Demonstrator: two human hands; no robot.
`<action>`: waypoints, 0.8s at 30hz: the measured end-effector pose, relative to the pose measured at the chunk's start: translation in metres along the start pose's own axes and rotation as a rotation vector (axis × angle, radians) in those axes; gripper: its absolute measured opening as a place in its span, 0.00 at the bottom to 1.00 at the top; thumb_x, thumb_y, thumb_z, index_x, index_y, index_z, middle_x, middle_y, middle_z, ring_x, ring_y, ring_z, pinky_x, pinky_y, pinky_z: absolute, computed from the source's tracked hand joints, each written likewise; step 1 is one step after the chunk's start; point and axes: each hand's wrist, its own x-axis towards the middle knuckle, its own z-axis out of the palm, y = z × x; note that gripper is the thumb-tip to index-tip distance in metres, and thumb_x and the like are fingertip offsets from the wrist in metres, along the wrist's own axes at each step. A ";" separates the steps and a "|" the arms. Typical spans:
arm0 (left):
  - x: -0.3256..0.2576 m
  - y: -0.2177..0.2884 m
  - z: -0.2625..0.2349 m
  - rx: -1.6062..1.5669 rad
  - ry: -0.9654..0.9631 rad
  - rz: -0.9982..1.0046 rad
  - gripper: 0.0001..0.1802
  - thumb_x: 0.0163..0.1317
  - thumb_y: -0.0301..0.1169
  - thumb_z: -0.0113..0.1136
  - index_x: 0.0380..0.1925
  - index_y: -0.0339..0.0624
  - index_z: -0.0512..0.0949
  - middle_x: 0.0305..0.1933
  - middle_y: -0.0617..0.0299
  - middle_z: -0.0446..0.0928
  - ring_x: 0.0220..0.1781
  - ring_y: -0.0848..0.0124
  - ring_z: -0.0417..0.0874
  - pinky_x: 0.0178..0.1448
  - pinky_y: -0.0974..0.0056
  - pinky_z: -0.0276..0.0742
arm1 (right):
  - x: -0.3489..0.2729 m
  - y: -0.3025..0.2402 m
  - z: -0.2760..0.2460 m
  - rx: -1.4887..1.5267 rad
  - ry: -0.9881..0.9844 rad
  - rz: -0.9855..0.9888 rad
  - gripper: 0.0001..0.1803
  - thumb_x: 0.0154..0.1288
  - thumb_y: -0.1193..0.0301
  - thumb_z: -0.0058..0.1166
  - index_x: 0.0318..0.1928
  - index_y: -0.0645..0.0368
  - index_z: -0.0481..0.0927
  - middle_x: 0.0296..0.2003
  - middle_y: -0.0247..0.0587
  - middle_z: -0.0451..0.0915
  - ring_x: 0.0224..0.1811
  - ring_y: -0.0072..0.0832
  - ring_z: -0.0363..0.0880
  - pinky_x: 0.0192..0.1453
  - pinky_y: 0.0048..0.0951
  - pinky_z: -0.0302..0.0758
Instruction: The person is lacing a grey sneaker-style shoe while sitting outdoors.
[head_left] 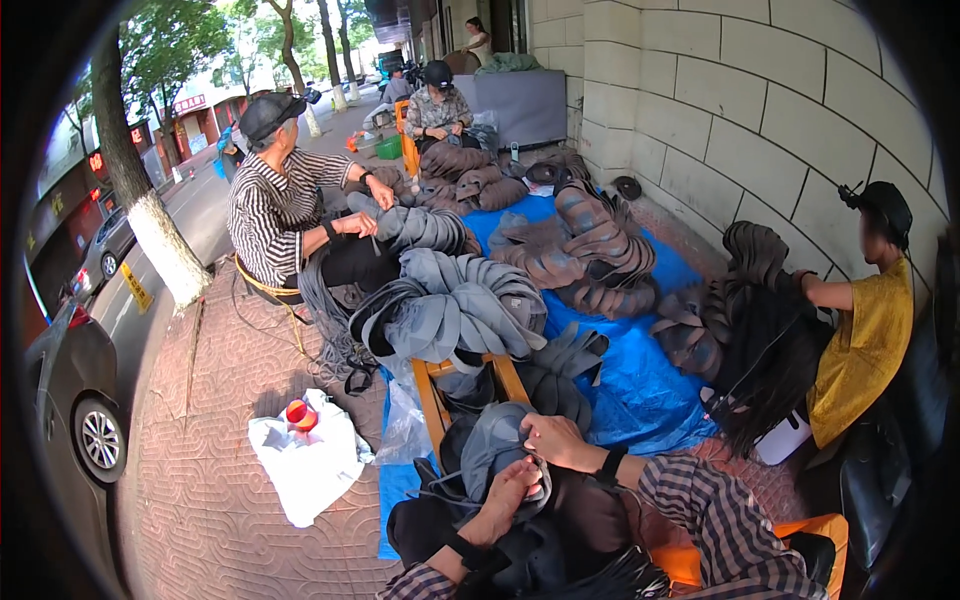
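Low in front of me, over my lap, lies a grey shoe upper [488, 447]. My left hand [510, 492] is closed at its near edge, fingers bent inward. From the right, my right hand [556, 441] pinches the same upper near its top. The two hands almost meet, and whatever thin piece may lie between the fingertips is too small to make out. Grey cord-like strands hang at the upper's left side. Just beyond, a wooden stool frame [432, 415] stands beside a heap of stacked grey uppers [450, 310].
Brown uppers [600, 235] are piled on a blue tarp [650, 390]. A co-worker in stripes [280, 200] handles grey uppers at far left; another in yellow [860, 340] sits right, by black laces [765, 370]. A white bag [310, 455] with a red object lies left.
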 end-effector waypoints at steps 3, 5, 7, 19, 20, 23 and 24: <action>0.006 -0.004 -0.009 -0.013 -0.039 -0.002 0.05 0.64 0.27 0.56 0.40 0.42 0.75 0.37 0.68 0.76 0.36 0.80 0.75 0.43 0.76 0.71 | -0.010 -0.005 0.008 -0.223 0.186 -0.188 0.18 0.58 0.65 0.59 0.48 0.55 0.72 0.32 0.43 0.83 0.38 0.43 0.83 0.40 0.44 0.76; 0.009 -0.008 -0.016 -0.032 -0.039 -0.014 0.05 0.63 0.27 0.57 0.39 0.42 0.74 0.40 0.66 0.76 0.39 0.77 0.76 0.48 0.75 0.72 | -0.020 -0.013 0.009 -0.225 0.174 -0.177 0.18 0.59 0.64 0.59 0.47 0.56 0.72 0.34 0.46 0.83 0.38 0.45 0.82 0.40 0.46 0.74; 0.008 -0.009 -0.020 -0.052 -0.111 -0.012 0.05 0.63 0.27 0.56 0.39 0.42 0.74 0.40 0.65 0.76 0.40 0.76 0.78 0.50 0.73 0.74 | -0.025 -0.019 0.008 -0.227 0.164 -0.166 0.17 0.59 0.63 0.58 0.45 0.57 0.72 0.35 0.49 0.82 0.39 0.48 0.82 0.40 0.49 0.73; -0.045 0.017 -0.033 0.171 0.079 0.116 0.05 0.64 0.29 0.55 0.33 0.38 0.75 0.35 0.62 0.77 0.35 0.74 0.81 0.39 0.70 0.80 | -0.039 -0.009 0.032 -0.595 0.169 -0.226 0.07 0.55 0.71 0.52 0.34 0.59 0.78 0.32 0.49 0.81 0.37 0.48 0.81 0.40 0.48 0.72; -0.043 0.019 -0.040 0.272 0.046 0.131 0.05 0.62 0.28 0.55 0.31 0.39 0.76 0.32 0.63 0.78 0.33 0.75 0.80 0.36 0.71 0.78 | -0.032 -0.004 0.035 -0.664 0.167 -0.227 0.06 0.53 0.73 0.50 0.32 0.58 0.78 0.31 0.48 0.81 0.36 0.46 0.82 0.38 0.46 0.74; -0.028 0.020 -0.072 0.522 0.127 0.534 0.05 0.56 0.23 0.53 0.26 0.35 0.78 0.25 0.64 0.78 0.27 0.76 0.77 0.34 0.69 0.74 | -0.023 -0.013 0.020 -0.737 0.078 -0.170 0.06 0.58 0.70 0.49 0.34 0.56 0.78 0.34 0.48 0.81 0.36 0.44 0.82 0.37 0.46 0.75; -0.030 0.028 -0.080 0.603 0.243 0.513 0.05 0.56 0.22 0.54 0.27 0.35 0.78 0.23 0.64 0.78 0.28 0.77 0.78 0.34 0.70 0.74 | -0.024 -0.020 0.010 -0.711 0.143 -0.218 0.06 0.60 0.69 0.52 0.37 0.55 0.76 0.38 0.47 0.78 0.38 0.45 0.81 0.38 0.45 0.74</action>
